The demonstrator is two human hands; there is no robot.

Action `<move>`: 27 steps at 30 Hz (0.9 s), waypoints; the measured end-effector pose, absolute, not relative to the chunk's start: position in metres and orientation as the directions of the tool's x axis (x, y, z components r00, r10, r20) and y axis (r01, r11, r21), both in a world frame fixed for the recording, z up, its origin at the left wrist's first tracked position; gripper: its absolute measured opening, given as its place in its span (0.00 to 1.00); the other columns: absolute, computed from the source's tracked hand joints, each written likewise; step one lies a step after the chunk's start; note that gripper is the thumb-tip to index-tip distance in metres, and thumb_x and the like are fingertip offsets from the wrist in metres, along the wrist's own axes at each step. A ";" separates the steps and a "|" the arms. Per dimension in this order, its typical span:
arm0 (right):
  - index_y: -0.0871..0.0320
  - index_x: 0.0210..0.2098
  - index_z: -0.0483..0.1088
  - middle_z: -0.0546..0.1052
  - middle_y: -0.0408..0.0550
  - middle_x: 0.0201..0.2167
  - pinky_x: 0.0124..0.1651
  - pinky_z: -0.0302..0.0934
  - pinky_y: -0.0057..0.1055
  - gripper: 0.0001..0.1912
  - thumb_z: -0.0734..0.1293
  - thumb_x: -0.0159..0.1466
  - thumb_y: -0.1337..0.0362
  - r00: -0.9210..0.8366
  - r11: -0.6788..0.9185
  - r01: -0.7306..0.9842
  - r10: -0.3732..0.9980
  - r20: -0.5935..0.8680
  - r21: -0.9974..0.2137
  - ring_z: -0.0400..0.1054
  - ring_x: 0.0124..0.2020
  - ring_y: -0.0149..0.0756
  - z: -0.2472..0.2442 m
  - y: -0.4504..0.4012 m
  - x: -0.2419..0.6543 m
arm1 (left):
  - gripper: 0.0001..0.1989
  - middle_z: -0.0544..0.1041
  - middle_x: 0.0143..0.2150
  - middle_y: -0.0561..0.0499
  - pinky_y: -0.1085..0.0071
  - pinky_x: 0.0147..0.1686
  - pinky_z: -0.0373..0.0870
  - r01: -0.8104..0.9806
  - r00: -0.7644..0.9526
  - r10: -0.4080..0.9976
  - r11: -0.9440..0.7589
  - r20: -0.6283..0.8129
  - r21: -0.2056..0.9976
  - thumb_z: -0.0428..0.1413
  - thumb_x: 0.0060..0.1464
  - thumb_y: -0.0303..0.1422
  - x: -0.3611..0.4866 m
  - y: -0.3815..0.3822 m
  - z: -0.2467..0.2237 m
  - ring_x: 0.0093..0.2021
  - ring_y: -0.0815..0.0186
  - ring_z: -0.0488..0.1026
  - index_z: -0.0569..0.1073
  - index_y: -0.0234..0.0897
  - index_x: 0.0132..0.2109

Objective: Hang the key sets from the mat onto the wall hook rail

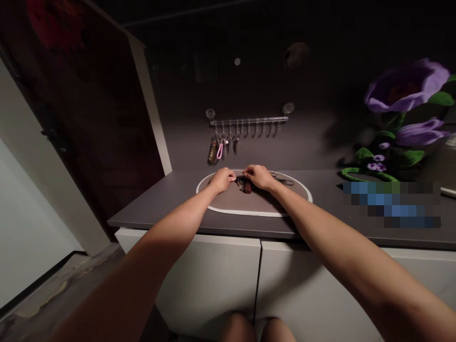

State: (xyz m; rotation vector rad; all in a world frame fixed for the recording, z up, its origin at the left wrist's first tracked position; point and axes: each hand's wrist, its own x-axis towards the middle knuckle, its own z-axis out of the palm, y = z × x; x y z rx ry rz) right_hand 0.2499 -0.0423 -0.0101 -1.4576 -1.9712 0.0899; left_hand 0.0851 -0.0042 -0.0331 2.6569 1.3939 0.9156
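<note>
Both my hands meet over an oval brown mat point(231, 205) with a white rim, lying on the counter. Between them is a small bunch of keys point(240, 182) with a dark reddish-brown fob point(248, 187) hanging toward me. My left hand point(223, 179) is closed, thumb and fingers pinching at the left side of the bunch. From the right, my right hand point(260, 177) pinches at its top, just above the fob. Which key or ring each hand grips is too small to make out. More metal keys point(286, 181) lie on the mat beyond my right wrist.
A clear hook rail point(251, 121) is fixed to the wall behind, with several key rings on its left hooks, one with a pink loop point(220, 150). Purple flowers point(406, 90) stand at right on the dark counter point(153, 199). White cabinet doors point(213, 280) are below; a dark door point(85, 109) is at left.
</note>
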 end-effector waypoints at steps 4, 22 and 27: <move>0.58 0.30 0.73 0.75 0.46 0.20 0.38 0.57 0.25 0.05 0.64 0.56 0.68 -0.154 0.365 0.824 0.880 0.449 -0.433 0.68 0.30 0.34 -0.010 -0.044 0.248 | 0.07 0.75 0.34 0.48 0.73 0.39 0.62 0.738 0.411 0.746 -0.610 0.524 0.289 0.52 0.51 0.28 0.085 -0.006 -0.032 0.36 0.66 0.69 0.75 0.35 0.33; 0.59 0.32 0.72 0.75 0.44 0.27 0.37 0.57 0.25 0.09 0.62 0.56 0.63 -0.170 0.450 0.727 0.850 0.499 -0.519 0.66 0.29 0.29 -0.005 -0.048 0.244 | 0.06 0.73 0.30 0.51 0.75 0.35 0.64 0.417 0.240 0.727 -0.676 0.644 0.608 0.48 0.52 0.28 0.093 -0.018 -0.023 0.31 0.71 0.67 0.69 0.32 0.32; 0.61 0.30 0.72 0.75 0.45 0.28 0.36 0.58 0.25 0.10 0.62 0.56 0.62 -0.158 0.500 0.607 0.838 0.523 -0.618 0.65 0.29 0.29 -0.008 -0.043 0.244 | 0.06 0.72 0.29 0.52 0.75 0.35 0.64 0.379 0.228 0.710 -0.695 0.666 0.611 0.47 0.52 0.28 0.094 -0.019 -0.023 0.30 0.72 0.67 0.68 0.33 0.32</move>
